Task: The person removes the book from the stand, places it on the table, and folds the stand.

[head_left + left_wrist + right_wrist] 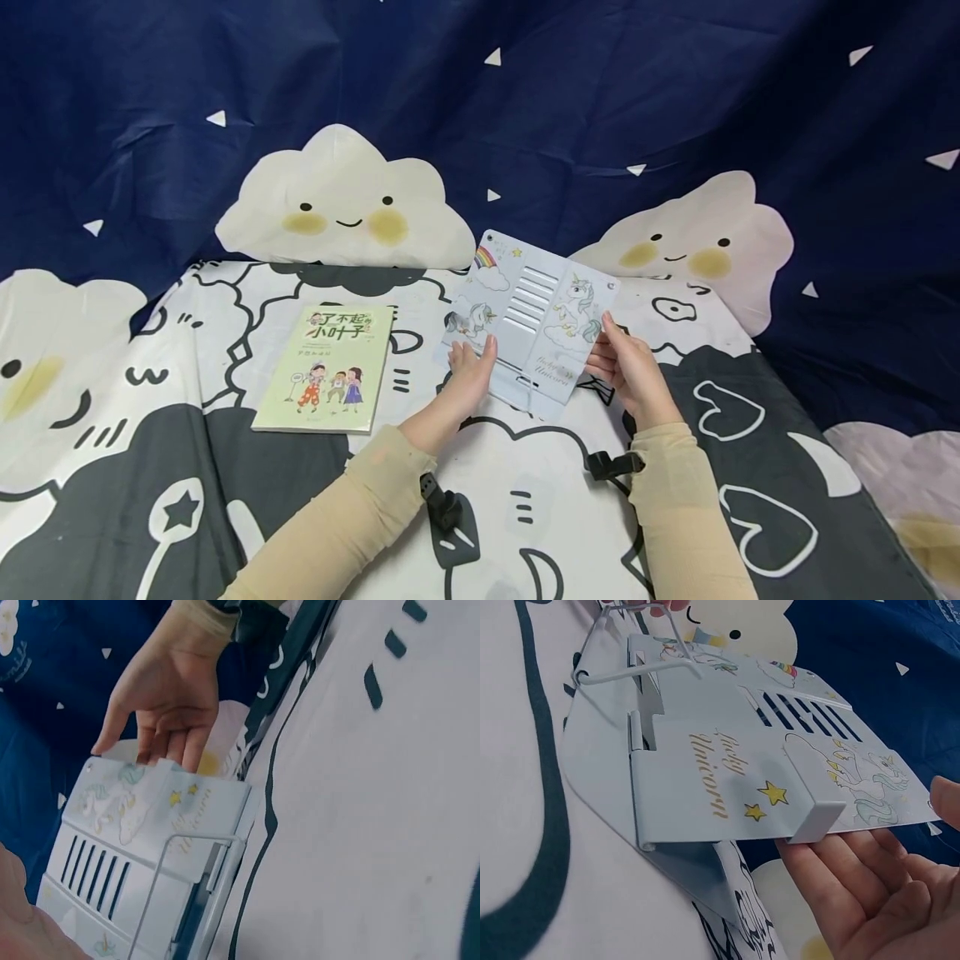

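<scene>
Right of centre, our right hand (636,371) pinches the pale-blue, rectangular metal unicorn stand (547,346), seemingly part-unfolded; our left hand's (471,377) grip we cannot tell. Centre-left, the light-green paperback (326,371) lies untouched.

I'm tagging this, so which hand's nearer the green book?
Left: the left hand is right of the green book, the right hand farther right, at the right edge of the unicorn stand.
</scene>
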`<state>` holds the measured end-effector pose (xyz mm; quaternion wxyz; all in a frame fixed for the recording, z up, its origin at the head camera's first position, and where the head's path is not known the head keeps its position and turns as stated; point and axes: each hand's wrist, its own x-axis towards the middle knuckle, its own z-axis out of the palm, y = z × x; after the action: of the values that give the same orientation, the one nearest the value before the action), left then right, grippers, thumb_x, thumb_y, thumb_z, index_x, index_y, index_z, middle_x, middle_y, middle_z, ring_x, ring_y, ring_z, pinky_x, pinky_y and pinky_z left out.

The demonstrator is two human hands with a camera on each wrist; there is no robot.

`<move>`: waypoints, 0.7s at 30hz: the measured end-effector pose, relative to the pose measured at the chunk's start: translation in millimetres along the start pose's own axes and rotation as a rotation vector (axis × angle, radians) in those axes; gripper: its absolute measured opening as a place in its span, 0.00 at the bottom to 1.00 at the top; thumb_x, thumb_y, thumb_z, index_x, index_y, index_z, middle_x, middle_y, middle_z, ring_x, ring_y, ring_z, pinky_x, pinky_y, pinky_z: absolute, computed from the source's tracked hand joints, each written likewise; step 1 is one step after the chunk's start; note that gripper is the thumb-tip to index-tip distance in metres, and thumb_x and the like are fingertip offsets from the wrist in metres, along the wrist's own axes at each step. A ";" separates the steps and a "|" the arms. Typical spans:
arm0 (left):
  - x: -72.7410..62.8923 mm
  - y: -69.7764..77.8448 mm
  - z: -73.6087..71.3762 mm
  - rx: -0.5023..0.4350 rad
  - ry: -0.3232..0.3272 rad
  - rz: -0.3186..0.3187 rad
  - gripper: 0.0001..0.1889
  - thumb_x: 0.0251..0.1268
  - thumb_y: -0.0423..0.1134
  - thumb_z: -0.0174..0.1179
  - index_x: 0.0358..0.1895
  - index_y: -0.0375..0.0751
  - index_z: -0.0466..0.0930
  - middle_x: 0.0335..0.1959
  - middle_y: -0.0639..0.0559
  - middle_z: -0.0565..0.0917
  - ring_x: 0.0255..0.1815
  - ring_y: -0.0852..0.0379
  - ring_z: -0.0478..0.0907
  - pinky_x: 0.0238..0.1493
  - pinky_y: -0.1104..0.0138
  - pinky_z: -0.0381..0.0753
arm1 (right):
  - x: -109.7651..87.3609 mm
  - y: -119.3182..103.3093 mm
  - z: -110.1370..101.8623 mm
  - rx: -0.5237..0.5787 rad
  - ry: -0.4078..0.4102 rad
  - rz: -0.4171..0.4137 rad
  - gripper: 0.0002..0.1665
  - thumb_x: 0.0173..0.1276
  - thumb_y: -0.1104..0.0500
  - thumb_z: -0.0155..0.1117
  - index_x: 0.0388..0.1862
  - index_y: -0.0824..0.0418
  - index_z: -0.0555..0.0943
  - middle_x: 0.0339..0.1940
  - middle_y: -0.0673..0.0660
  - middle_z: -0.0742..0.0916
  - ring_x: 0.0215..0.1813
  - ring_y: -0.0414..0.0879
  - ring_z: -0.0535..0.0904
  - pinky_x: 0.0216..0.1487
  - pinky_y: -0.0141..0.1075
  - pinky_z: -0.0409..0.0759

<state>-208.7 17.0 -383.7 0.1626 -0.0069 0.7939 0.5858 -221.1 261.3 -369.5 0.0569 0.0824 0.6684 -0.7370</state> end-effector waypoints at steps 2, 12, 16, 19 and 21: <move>1.9 -0.1 -1.4 0.009 -0.004 0.007 0.47 0.75 0.67 0.27 0.78 0.29 0.31 0.80 0.38 0.24 0.81 0.42 0.21 0.77 0.40 0.28 | 0.5 -0.6 -0.1 -0.005 -0.018 0.004 0.26 0.73 0.37 0.56 0.45 0.60 0.77 0.28 0.46 0.90 0.35 0.37 0.88 0.42 0.29 0.85; 20.3 1.8 -6.0 0.018 0.010 0.031 0.44 0.78 0.62 0.27 0.77 0.23 0.33 0.79 0.32 0.26 0.80 0.38 0.21 0.78 0.41 0.31 | 1.8 -2.2 1.0 -0.075 -0.072 0.032 0.23 0.74 0.46 0.59 0.52 0.64 0.75 0.29 0.47 0.91 0.35 0.38 0.88 0.43 0.31 0.86; 23.4 1.8 -7.5 0.038 0.006 0.045 0.45 0.78 0.62 0.28 0.76 0.23 0.32 0.79 0.32 0.24 0.80 0.38 0.20 0.78 0.42 0.31 | 1.2 -2.2 2.9 -0.094 -0.082 0.029 0.15 0.75 0.50 0.60 0.43 0.62 0.76 0.28 0.47 0.90 0.33 0.38 0.88 0.41 0.32 0.86; 28.5 1.4 -10.1 0.062 0.006 0.059 0.44 0.79 0.61 0.27 0.76 0.22 0.32 0.79 0.31 0.24 0.80 0.38 0.20 0.78 0.42 0.31 | 0.4 -2.0 4.8 -0.093 -0.107 0.027 0.13 0.74 0.53 0.60 0.32 0.59 0.76 0.27 0.49 0.90 0.32 0.40 0.89 0.41 0.34 0.87; 32.5 0.6 -12.4 0.077 0.002 0.067 0.44 0.79 0.61 0.27 0.76 0.22 0.32 0.78 0.31 0.25 0.80 0.37 0.20 0.78 0.42 0.31 | 0.0 -1.5 5.8 -0.096 -0.133 0.024 0.13 0.74 0.54 0.60 0.31 0.60 0.76 0.27 0.50 0.91 0.33 0.41 0.89 0.42 0.36 0.87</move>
<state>-242.7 11.4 -388.6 0.1420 0.0253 0.8159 0.5598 -221.7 255.8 -367.5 0.1137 0.0385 0.6968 -0.7072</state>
